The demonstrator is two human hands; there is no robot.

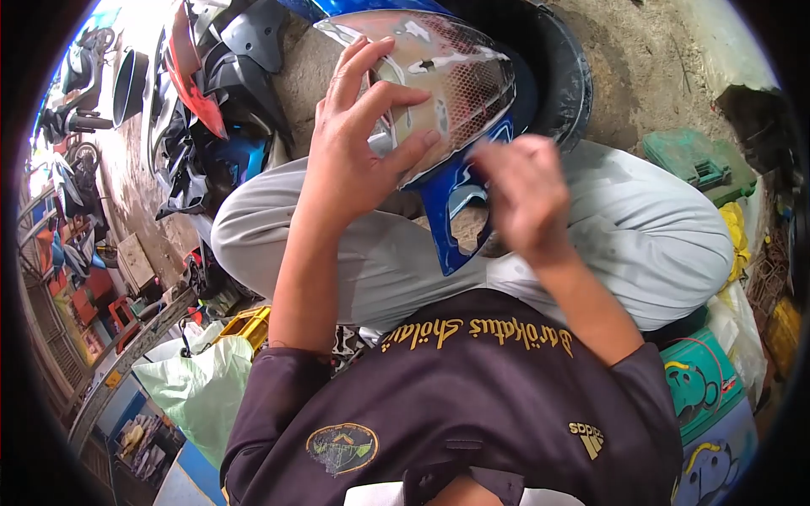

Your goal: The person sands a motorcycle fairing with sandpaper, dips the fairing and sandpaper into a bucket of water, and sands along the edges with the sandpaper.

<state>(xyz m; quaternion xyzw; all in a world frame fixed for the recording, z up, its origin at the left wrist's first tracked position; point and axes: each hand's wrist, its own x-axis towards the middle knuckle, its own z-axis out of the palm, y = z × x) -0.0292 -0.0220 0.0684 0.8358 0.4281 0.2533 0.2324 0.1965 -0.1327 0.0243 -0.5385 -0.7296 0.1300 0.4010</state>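
Observation:
A blue fairing part (447,202) with a glossy, clear-looking cover (464,72) patterned in mesh lies over my crossed legs, towards the top of the view. My left hand (363,135) rests on the cover with its fingers spread across the surface. Close to the cover's lower right edge, beside the blue part, is my right hand (527,194). Its fingers are smeared by motion, so whether they hold anything cannot be made out. A pointed blue end with an opening in it hangs down between the two hands.
A black round tub (574,76) stands behind the cover. Motorcycle panels, one of them red (190,80), are piled at the upper left. A green case (696,164) lies at the right, a teal box (704,375) below it. A pale plastic bag (198,392) is at the lower left.

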